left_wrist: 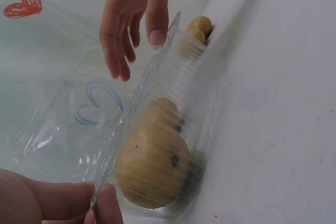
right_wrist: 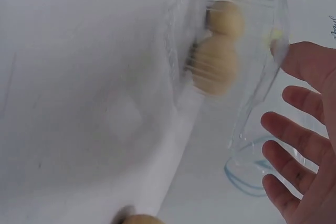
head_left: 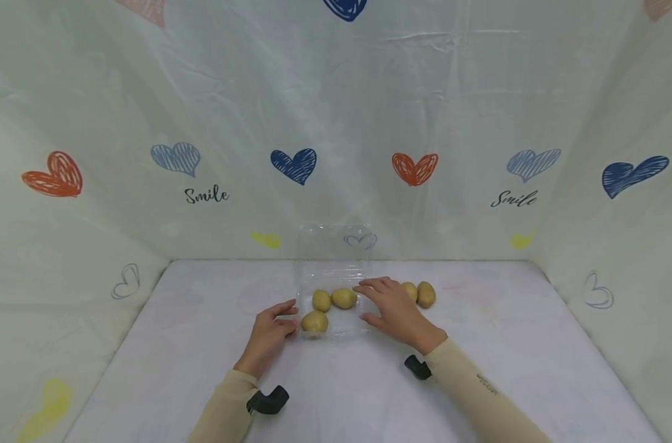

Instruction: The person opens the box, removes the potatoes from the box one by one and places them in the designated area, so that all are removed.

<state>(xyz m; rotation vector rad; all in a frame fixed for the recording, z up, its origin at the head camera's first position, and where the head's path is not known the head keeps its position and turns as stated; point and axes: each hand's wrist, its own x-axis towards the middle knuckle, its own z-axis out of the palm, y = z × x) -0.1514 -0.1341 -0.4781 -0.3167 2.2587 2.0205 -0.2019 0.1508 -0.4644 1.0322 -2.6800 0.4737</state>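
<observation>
A clear plastic clamshell box [head_left: 344, 323] sits on the table, its see-through lid [head_left: 336, 249] raised at the back. Inside lie three potatoes: one at the front left [head_left: 314, 321], one behind it [head_left: 322, 300] and one to the right [head_left: 344, 298]. My left hand [head_left: 268, 335] pinches the left rim between thumb and fingers, as the left wrist view shows. Over the right side of the box is my right hand [head_left: 394, 311], its fingers spread and holding nothing; its thumb is near the rim in the right wrist view.
Two more potatoes [head_left: 426, 295] lie side by side on the white table [head_left: 491, 357], right of the box; my right hand partly covers one. Behind the table hangs a pale sheet [head_left: 347, 111] printed with hearts. Dark straps [head_left: 268, 400] circle both wrists.
</observation>
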